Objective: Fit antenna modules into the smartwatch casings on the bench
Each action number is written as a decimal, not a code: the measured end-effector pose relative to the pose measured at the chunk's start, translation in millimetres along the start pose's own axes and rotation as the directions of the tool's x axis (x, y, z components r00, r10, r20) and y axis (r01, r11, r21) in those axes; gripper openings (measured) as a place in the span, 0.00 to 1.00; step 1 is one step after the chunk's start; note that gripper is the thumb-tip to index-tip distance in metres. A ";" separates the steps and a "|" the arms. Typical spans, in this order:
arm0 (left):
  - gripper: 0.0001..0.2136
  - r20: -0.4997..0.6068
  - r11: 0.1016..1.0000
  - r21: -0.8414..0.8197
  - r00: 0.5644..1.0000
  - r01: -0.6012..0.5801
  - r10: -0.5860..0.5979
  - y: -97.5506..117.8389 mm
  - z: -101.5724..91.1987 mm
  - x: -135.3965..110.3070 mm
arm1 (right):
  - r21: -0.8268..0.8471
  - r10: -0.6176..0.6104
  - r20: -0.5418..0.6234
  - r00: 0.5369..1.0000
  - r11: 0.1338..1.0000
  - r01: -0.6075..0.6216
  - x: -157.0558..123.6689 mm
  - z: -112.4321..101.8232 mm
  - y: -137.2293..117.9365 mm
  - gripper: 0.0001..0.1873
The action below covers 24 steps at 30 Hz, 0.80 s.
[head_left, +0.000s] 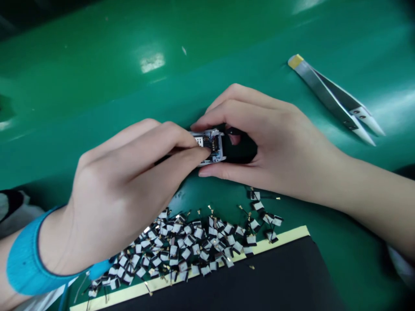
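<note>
A small electronic device (212, 144) with a white frame, black body and exposed circuit parts lies on the green surface (129, 86) in the middle of the view. My right hand (275, 147) is wrapped round its right end, fingers closed on it. From the left, my left hand (129, 185) reaches in with fingers pinched together, their tips pressing on the device's open face. Whether a small part is between those fingertips is hidden. A blue wrist strap (26, 259) is on my left wrist.
A pile of several small black-and-white parts with thin wires (194, 246) lies just below my hands. A black mat with a pale yellow edge (275, 276) sits at the bottom. Metal tweezers (337, 101) lie at the upper right.
</note>
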State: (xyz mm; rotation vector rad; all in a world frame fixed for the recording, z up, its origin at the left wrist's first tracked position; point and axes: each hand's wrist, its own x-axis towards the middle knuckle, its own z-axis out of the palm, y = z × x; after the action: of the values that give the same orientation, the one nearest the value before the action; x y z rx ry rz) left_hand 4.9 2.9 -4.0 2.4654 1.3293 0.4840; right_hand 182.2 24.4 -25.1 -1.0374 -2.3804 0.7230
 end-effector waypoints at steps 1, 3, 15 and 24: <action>0.12 0.022 1.000 0.009 1.000 -0.013 0.012 0.3 -0.4 -0.1 | 0.000 -0.003 -0.002 1.000 1.000 0.003 -0.1 -0.1 0.2 0.19; 0.12 0.038 0.999 0.038 0.999 -0.036 0.035 0.5 -0.9 -0.5 | -0.003 -0.007 -0.003 1.000 1.000 0.007 -0.3 -0.2 0.6 0.19; 0.12 -0.005 0.990 0.097 0.994 -0.104 0.105 2.2 -0.8 0.3 | 0.015 -0.012 0.001 1.000 1.000 0.012 -0.2 -0.9 0.1 0.18; 0.09 -0.015 0.977 -0.056 0.979 -0.205 0.204 -17.6 1.0 -9.8 | 0.031 -0.013 0.021 1.000 0.999 0.013 0.6 -1.8 2.8 0.20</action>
State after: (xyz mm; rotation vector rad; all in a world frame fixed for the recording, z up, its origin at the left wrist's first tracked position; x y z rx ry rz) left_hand -12.8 3.7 -13.6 2.5677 1.0537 0.5734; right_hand 184.4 26.9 -25.4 -1.0055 -2.3842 0.7670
